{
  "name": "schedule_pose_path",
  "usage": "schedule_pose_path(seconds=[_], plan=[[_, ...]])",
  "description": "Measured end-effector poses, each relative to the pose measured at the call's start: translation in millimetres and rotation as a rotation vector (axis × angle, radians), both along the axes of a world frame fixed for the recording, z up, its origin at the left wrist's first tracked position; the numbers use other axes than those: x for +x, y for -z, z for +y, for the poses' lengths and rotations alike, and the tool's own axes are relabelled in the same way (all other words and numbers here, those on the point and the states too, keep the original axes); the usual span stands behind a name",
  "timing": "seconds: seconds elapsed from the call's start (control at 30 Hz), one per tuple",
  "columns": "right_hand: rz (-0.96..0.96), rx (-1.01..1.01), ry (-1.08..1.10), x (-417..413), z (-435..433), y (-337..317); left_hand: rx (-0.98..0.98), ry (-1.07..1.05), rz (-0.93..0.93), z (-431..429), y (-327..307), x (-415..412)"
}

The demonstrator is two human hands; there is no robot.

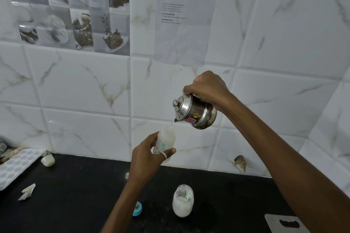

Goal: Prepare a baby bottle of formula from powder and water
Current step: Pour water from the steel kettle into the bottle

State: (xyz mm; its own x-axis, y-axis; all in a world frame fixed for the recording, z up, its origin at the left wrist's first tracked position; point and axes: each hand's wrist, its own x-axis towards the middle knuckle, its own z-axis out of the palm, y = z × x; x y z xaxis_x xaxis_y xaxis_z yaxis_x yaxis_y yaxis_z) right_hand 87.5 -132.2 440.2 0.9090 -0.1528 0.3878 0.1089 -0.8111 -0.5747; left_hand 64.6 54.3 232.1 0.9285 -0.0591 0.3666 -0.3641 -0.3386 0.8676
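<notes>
The translucent baby bottle (166,139), milky inside, was gripped upright by the left hand (149,159). Just above it, the right hand (207,88) clasped a steel kettle (195,112), tilted, its spout over the bottle's mouth.

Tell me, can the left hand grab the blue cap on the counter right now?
Probably not yet. The left hand grips the baby bottle under the steel pot that the right hand tips. The blue cap lies uncovered on the counter below; the hand is just busy.
</notes>
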Motion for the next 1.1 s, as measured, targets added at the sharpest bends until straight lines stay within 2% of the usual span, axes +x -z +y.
schedule_pose_path(seconds=[1.1], plan=[[0.027, -0.025, 0.001, 2.8, 2.1, 7.1, -0.014, -0.002, 0.002, -1.1, 2.3, 0.9]])
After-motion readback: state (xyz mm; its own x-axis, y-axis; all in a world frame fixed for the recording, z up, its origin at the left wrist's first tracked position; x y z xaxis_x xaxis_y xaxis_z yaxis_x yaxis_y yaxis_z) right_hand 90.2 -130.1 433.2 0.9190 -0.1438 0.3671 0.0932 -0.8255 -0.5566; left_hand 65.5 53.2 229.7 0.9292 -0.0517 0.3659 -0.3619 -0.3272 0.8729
